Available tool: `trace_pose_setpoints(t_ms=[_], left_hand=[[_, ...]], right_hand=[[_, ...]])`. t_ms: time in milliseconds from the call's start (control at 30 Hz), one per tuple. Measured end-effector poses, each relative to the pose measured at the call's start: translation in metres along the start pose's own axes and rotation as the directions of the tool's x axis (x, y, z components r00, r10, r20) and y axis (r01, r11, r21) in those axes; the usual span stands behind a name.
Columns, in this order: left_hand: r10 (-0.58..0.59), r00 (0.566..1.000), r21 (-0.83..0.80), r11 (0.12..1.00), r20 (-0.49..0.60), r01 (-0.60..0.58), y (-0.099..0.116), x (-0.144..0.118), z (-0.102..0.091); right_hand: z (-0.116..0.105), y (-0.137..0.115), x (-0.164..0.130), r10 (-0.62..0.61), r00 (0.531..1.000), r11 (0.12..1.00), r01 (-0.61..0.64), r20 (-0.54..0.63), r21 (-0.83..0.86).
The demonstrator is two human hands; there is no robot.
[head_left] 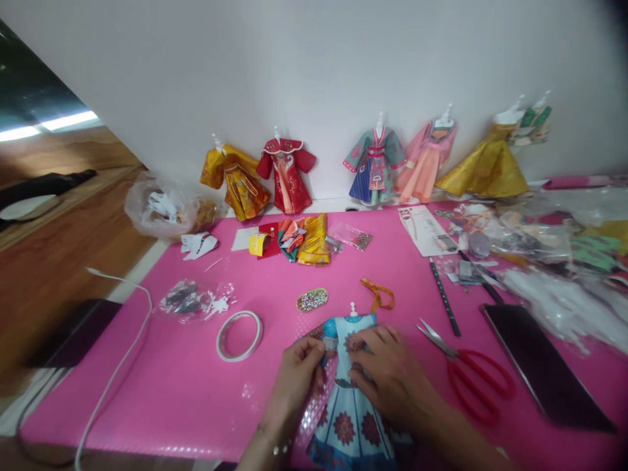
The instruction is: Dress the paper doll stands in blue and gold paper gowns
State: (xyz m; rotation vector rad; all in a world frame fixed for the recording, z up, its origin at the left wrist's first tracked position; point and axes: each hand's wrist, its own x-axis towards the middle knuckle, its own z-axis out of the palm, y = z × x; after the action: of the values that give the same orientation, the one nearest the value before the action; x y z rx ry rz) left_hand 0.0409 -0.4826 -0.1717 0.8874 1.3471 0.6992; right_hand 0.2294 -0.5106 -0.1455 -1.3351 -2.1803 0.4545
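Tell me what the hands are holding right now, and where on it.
Both hold the blue paper dress: left hand pinches its sleeve edge, right hand presses flat on the bodice.

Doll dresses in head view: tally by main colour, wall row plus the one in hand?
Gold: 2
Red: 1
Teal-grey: 1
Pink: 1
Blue: 1, under left hand and right hand
Total: 6

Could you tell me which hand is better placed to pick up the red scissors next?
Probably the right hand: the red scissors lie just to its right, while the left hand pinches the blue paper dress on the far side.
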Motion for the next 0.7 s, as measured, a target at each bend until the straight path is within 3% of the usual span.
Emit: trace_pose_setpoints(t_ms=[267, 433, 533, 600, 700], left_hand=[[0.011, 0.999, -0.034, 0.999, -0.033, -0.012, 0.004, -0.005, 0.003], [0.055, 0.997, -0.041, 0.998, -0.046, -0.057, 0.006, -0.008, 0.006], [0.065, 0.998, -0.041, 0.997, -0.017, -0.066, 0.003, -0.008, 0.011], [0.062, 0.998, -0.046, 0.997, -0.002, -0.062, 0.0, -0.007, 0.014], [0.066, 0.998, -0.051, 0.996, -0.007, -0.067, -0.002, -0.006, 0.018]], right_hand=[[-0.002, -0.002, 0.005, 0.016, 0.988, 0.996, -0.002, 0.156, -0.087], [0.0, -0.006, 0.011, 0.047, 0.983, 0.99, -0.022, 0.175, -0.141], [-0.007, -0.008, 0.009, 0.015, 0.992, 0.996, -0.003, 0.123, -0.094], [-0.016, -0.003, 0.001, 0.017, 1.0, 0.999, -0.016, 0.022, -0.036], [-0.029, 0.013, -0.019, 0.177, 0.971, 0.984, -0.176, -0.163, 0.019]])
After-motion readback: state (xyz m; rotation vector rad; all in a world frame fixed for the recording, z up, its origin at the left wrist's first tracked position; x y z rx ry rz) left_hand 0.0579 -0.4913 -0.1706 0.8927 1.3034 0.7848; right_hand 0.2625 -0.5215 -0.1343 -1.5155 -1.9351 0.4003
